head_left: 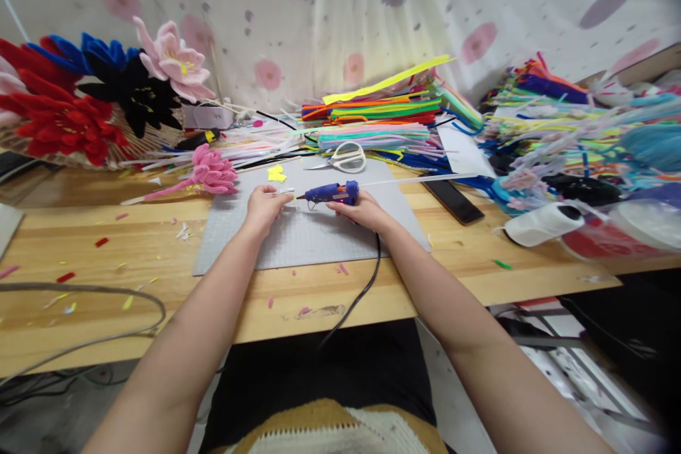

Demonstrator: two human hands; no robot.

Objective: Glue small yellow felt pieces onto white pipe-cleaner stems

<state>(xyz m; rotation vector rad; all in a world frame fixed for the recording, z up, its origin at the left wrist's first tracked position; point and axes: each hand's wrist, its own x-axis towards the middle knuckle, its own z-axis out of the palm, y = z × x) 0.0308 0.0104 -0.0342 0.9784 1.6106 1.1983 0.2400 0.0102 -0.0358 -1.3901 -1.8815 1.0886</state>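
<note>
My right hand (362, 211) is wrapped round a blue hot glue gun (330, 194), whose nozzle points left. A long white glue stick (415, 178) runs out of its back to the right. Pinched in my left hand (264, 209) is a small white strip (281, 191), its end close to the nozzle; whether they touch I cannot tell. Both hands are over a grey cutting mat (319, 241). Small yellow pieces (277, 174) lie on the mat just beyond my left hand. Scissors with pale handles (348, 157) rest at the mat's far edge.
A pink pipe-cleaner flower (210, 170) lies left of the mat, near a bunch of large flowers (69, 117). Pipe cleaners (383, 113) are heaped at the back. A phone (455, 198) and a white spool (543, 223) lie right. A black cord (367, 289) hangs over the table edge.
</note>
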